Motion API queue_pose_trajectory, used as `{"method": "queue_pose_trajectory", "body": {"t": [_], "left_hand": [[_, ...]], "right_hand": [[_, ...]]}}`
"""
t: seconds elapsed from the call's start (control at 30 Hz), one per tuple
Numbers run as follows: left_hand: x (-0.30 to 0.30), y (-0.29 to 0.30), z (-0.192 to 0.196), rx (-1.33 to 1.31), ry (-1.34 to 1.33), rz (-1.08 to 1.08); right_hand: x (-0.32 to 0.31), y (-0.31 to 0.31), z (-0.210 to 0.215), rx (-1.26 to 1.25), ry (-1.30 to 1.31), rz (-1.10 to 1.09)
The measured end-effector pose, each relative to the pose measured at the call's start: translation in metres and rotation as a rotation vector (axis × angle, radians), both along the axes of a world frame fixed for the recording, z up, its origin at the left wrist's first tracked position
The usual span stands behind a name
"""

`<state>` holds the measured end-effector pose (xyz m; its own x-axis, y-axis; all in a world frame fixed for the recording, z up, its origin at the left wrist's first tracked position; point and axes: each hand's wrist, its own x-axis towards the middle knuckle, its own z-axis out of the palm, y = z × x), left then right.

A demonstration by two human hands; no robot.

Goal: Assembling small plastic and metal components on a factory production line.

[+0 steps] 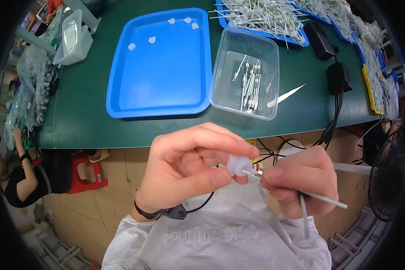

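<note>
Head view: green table [85, 90] across upper frame, blue tray [159, 81] upper left of centre. My left hand [184, 162], mid-frame, curled, pinches a white plastic piece [238, 165] at centre. My right hand [303, 180], centre-right, closed on pale rods [326, 199] and a metal fitting [258, 172].

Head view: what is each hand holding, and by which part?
Left hand pinches a whitish plastic piece by its sides. Right hand pinches a metal-tipped piece behind its tip; two pale rods jut from this hand, their gripped part hidden.
</note>
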<state>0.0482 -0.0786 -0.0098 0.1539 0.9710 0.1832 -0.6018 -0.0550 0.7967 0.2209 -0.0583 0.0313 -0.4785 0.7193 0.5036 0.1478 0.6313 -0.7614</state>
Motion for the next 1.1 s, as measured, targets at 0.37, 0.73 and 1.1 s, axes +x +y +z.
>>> {"method": "queue_pose_trajectory", "body": {"t": [0.37, 0.73, 1.1], "left_hand": [[-0.008, 0.005, -0.011, 0.074, -0.097, -0.136], [-0.006, 0.005, -0.013, -0.011, -0.097, -0.135], [0.003, 0.0, -0.008, 0.082, 0.191, 0.108]], "right_hand": [[-0.008, -0.004, -0.009, 0.207, -0.035, -0.119], [-0.007, 0.003, -0.014, 0.141, 0.005, -0.091], [-0.006, -0.002, -0.016, 0.09, 0.035, -0.095]]}}
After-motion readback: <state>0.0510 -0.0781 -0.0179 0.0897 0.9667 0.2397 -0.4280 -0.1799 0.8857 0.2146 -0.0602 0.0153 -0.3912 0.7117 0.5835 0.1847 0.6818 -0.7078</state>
